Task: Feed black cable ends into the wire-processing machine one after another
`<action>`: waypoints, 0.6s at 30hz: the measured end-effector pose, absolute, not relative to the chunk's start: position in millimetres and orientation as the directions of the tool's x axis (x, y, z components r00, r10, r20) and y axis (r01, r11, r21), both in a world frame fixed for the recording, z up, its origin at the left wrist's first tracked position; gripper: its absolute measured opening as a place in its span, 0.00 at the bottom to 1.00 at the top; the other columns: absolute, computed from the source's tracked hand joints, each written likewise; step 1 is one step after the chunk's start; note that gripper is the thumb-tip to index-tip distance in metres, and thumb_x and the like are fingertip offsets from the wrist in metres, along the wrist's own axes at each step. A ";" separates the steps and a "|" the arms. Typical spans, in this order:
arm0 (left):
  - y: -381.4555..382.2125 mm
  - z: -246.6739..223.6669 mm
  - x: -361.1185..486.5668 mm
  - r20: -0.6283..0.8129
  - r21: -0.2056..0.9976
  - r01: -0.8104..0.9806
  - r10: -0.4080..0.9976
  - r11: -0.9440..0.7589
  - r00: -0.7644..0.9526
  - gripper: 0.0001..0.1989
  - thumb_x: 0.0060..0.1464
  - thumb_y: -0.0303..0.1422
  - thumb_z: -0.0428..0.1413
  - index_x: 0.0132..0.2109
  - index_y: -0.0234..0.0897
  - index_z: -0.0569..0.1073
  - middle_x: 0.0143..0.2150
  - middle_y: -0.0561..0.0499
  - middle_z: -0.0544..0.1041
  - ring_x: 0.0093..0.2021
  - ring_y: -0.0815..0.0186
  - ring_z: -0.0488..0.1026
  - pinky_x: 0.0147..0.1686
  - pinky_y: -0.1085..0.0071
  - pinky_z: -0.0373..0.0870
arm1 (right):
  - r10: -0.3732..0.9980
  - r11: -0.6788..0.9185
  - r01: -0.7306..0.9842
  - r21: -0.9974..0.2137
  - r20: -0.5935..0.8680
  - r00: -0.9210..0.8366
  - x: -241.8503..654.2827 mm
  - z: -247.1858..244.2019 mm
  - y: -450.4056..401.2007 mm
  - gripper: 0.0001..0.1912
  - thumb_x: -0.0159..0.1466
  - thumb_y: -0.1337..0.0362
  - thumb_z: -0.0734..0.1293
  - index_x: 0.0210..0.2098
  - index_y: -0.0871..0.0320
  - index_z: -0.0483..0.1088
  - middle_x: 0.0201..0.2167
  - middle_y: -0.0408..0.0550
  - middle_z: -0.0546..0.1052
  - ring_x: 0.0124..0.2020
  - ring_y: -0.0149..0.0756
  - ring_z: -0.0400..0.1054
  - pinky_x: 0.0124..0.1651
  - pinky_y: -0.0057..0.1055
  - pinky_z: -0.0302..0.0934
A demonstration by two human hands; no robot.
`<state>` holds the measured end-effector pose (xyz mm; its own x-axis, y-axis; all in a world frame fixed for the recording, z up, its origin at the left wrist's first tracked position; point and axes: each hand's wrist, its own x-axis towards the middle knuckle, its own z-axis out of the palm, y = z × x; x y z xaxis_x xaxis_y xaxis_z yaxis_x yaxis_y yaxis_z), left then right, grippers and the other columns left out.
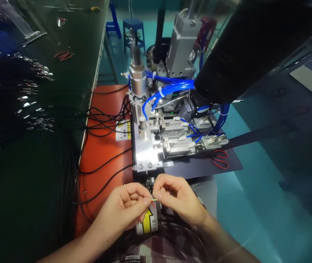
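Note:
My left hand (128, 206) and my right hand (181, 201) meet fingertip to fingertip in front of my body. Thumb and forefinger of each are pinched on a thin yellow-green wire (154, 199), which spans the small gap between them. A bit of red wire (153, 205) shows just below; whether it belongs to the same cable is hidden by my fingers. Right beyond the hands stands a metal machine (146, 155) with small cylinders and blue air hoses (176, 86). A yellow and white label (146, 223) with printed characters lies under my left fingers.
Black cables (106, 128) cross the orange-red machine base (98, 153). Red-handled scissors (221, 159) lie on a dark plate at the right. Bundles of black cables with shiny metal ends (36, 120) cover the dark table at left. A thick black tube (240, 44) slants overhead.

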<state>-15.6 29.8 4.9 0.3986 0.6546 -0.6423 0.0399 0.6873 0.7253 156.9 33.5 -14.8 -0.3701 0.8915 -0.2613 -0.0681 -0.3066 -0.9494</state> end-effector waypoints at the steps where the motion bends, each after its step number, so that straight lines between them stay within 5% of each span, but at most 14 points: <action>1: 30.2 5.6 -15.3 -0.643 0.727 0.041 0.658 0.686 0.392 0.17 0.48 0.44 0.60 0.31 0.33 0.68 0.16 0.60 0.61 0.15 0.80 0.49 0.14 0.82 0.43 | 0.891 -0.287 -0.055 -0.956 -0.245 -0.383 158.1 -14.3 35.1 0.11 0.59 0.59 0.66 0.25 0.59 0.68 0.21 0.39 0.63 0.23 0.28 0.53 0.27 0.27 0.49; 9: 27.8 1.3 -17.8 -0.615 0.740 -0.037 0.697 0.672 0.367 0.12 0.54 0.40 0.56 0.33 0.35 0.67 0.17 0.60 0.65 0.12 0.79 0.50 0.13 0.80 0.47 | 0.925 -0.288 0.023 -0.957 -0.284 -0.252 151.9 -11.1 24.6 0.06 0.59 0.63 0.65 0.30 0.60 0.70 0.21 0.39 0.64 0.22 0.28 0.55 0.26 0.26 0.50; 18: 27.1 1.2 -15.2 -0.593 0.757 -0.047 0.715 0.652 0.371 0.12 0.55 0.40 0.55 0.34 0.36 0.65 0.17 0.60 0.66 0.12 0.80 0.48 0.12 0.81 0.46 | 0.916 -0.382 -0.080 -0.921 -0.365 -0.165 137.4 -12.6 20.6 0.06 0.55 0.65 0.68 0.25 0.61 0.67 0.17 0.36 0.60 0.20 0.26 0.50 0.24 0.25 0.47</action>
<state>-15.2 27.1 1.2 0.3707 0.7150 -0.5927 -0.0472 0.6519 0.7568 137.4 20.6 -12.6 -0.1649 0.9161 -0.3655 -0.0796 -0.3817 -0.9208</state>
